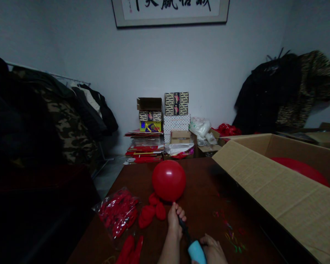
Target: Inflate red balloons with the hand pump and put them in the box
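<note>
An inflated red balloon (169,180) stands above the brown table, its neck pointing down into the fingers of my left hand (176,219). That hand is closed around the balloon's neck and the black nozzle end of a hand pump (197,252). My right hand (213,250) wraps the pump's light blue body at the bottom of the view, partly cut off by the frame edge. Just left of my left hand lie several limp red balloons (146,216). Further left is a clear plastic bag (117,211) full of red balloons, and more red pieces (129,251) lie nearer to me.
On the right stands a large open cardboard box (266,179) with a red balloon (299,169) inside. Thin coloured strands (233,240) lie on the table (206,187). Stacked boxes (176,124) stand beyond the far edge. Coats (68,124) hang at both sides.
</note>
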Available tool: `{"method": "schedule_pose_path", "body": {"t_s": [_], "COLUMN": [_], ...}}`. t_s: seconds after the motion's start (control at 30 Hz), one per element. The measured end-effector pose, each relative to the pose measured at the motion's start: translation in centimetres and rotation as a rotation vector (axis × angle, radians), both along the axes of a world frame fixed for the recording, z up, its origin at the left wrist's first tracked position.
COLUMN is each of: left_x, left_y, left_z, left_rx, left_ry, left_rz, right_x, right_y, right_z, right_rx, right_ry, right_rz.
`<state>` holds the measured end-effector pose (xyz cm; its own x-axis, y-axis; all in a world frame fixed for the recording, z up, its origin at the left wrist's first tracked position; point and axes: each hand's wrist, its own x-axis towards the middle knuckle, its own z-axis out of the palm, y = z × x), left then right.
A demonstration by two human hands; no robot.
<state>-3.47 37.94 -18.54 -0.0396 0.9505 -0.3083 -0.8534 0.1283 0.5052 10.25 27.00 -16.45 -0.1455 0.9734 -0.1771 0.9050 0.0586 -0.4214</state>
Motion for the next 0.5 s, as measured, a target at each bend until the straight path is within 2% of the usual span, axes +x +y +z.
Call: {"method": "schedule_pose_path", "body": {"t_s": [0.1,0.17,0.3,0.5], "left_x": [0.0,0.1,0.4,0.6], "left_y": [0.2,0.3,0.2,-0.3], "left_z": [0.0,0.1,0.1,0.0], "left_rx": [-0.018,-0.022,-0.012,-0.005], "left_ry": [0.018,0.037,0.091,0.126], "left_rz": [-0.01,-0.016,-0.019,-0.009], "right_x": [-1.6,-2.3,-2.6,-2.2], "right_y": [1.3,1.5,0.8,-0.3], "right_z": [1.9,2.4,2.1,1.7], "right_rx": [0.009,0.04,0.108,0.105], "right_ry": [0.031,0.032,-0.003,-0.081], "right_rz": [0.02,-0.001,-0.036,-0.035]}}
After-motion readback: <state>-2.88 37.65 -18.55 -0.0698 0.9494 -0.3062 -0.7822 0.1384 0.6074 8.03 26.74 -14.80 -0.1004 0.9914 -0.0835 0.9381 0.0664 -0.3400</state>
